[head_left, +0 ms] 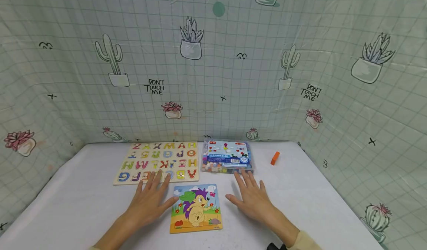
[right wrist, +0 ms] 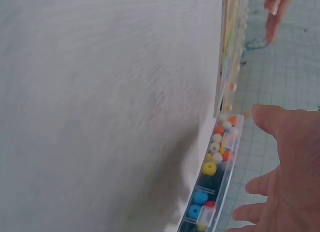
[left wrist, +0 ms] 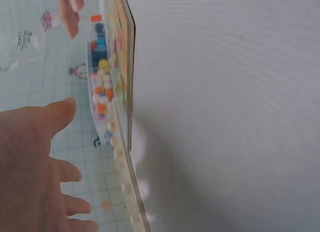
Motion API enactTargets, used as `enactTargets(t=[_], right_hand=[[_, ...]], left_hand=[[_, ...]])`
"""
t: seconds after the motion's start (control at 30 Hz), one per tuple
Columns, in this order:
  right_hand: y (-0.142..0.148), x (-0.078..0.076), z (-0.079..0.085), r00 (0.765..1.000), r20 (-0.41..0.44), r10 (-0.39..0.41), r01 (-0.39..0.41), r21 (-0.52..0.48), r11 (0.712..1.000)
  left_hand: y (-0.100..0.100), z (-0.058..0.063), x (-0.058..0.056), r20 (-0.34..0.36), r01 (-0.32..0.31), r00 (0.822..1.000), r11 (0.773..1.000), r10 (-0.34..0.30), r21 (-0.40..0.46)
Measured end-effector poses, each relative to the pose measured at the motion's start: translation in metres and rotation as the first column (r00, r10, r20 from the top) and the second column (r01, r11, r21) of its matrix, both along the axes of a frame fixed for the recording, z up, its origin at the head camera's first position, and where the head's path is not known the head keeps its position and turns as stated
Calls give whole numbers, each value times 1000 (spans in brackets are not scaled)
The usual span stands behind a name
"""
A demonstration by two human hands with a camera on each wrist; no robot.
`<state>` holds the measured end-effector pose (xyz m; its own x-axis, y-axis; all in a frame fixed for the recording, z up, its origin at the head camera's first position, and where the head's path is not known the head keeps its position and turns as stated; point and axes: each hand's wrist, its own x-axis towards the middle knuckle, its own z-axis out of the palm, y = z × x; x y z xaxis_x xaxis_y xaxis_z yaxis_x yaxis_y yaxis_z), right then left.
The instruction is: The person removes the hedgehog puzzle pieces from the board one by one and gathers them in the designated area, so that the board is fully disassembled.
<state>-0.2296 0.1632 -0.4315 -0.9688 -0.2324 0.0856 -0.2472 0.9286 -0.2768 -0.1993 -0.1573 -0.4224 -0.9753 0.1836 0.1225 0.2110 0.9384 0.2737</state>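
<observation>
**Both hands flat beside the hedgehog puzzle**

Forearms are reaching in from the near edge of the white table [head_left: 76, 205], and both hands are lying palm down with fingers straight and spread, gripping nothing. Between them the hedgehog puzzle [head_left: 196, 208] is sitting flat, close to the near edge. The left hand [head_left: 148, 202] is resting just left of it, its fingertips overlapping the near edge of the wooden alphabet board [head_left: 159, 162]; its thumb is pointing toward the puzzle's upper left corner, though contact cannot be told. The right hand [head_left: 252, 198] is lying just right of the puzzle and apart from it, fingertips almost at the clear bead box [head_left: 228, 156], which is standing directly behind the puzzle and beside the alphabet board. A small orange block [head_left: 275, 158] is lying well off to the right.

Judging from this, the puzzle is the thing being approached, and doing it well is a matter of working symmetrically: sliding each hand inward to meet a side edge, keeping the frame level so loose pieces are not tipping out. Being thin and flat on cloth, it is probably hard to pinch from above; getting fingertips under an edge should be easier. The left fingers are sitting over the board, so drawing them back first is avoiding dragging letters.
</observation>
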Motion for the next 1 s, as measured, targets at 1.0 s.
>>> enactTargets(t=[1.0], right_hand=[[-39, -9, 5, 983, -29, 182, -182, -1, 983]], left_hand=[[29, 4, -14, 166, 134, 977, 991, -132, -1]])
